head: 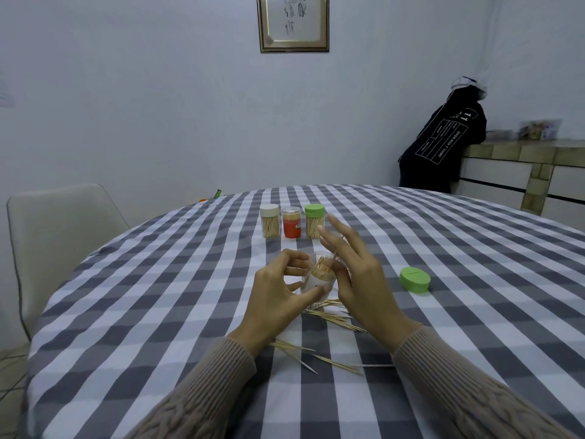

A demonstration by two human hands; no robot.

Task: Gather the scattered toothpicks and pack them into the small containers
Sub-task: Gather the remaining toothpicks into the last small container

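- My left hand (278, 289) curls around the open clear container (319, 275), thumb against its lower front and fingers bent at its left side, holding it upright on the checked tablecloth (158, 296).
- That container is packed with toothpicks standing on end, their tips showing at the mouth.
- My right hand (357, 277) is at the container's right, thumb and a finger pinching what looks like a single toothpick (336, 251) above the mouth; the other fingers are spread and pointing up. Motion blur makes the pinch hard to read.
- Loose toothpicks (332, 316) lie scattered on the cloth just in front of the container and between my wrists.
- A green lid (414, 280) lies by itself to the right of my right hand.
- Behind stand three closed containers in a row: white-capped (269, 221), orange (291, 222), green-capped (314, 221).
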